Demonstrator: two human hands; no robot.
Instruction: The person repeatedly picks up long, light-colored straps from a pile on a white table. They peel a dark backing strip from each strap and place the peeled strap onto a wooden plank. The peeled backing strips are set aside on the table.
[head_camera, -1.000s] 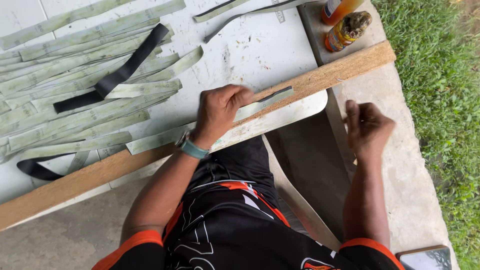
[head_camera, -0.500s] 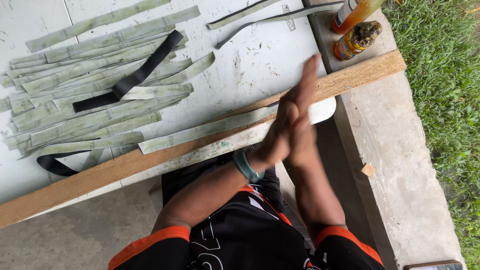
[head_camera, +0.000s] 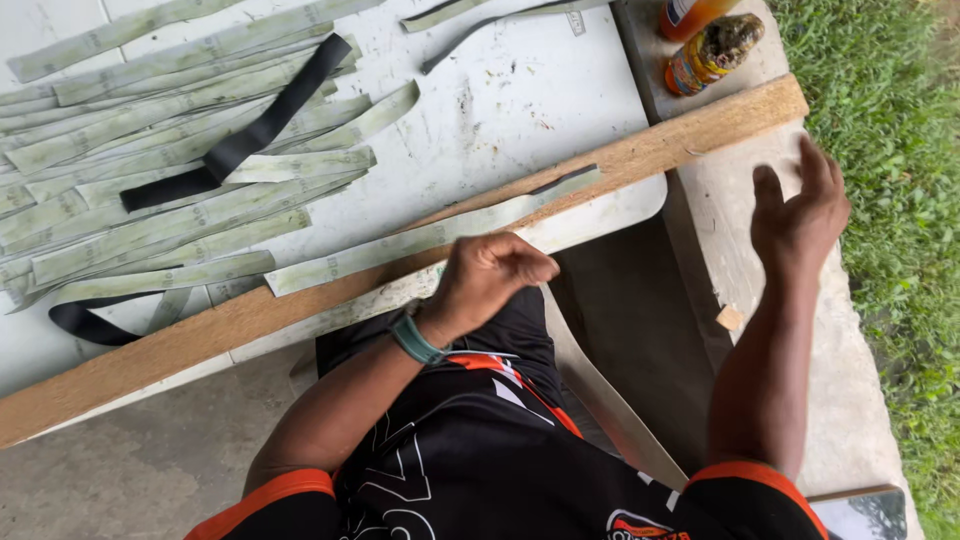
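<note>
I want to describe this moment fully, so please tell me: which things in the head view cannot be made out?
- Orange bottle: its upper part is cut off by the top edge.
- Left hand: curled, so the fingers hide whether it holds anything.
- Black flat strap: its far end lies under the pale green strips.
- Dark flat object at the bottom right: cut off by the edge; its kind is unclear.

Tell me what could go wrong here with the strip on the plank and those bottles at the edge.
The pale green strip lies loose along the wooden plank, and the left hand is just beside it, so a brush could slide it off. The right hand hovers open near the plank's end, close to the two bottles on the concrete ledge; a careless swing might knock them. The plank overhangs the white table and could tip if leaned on.
</note>
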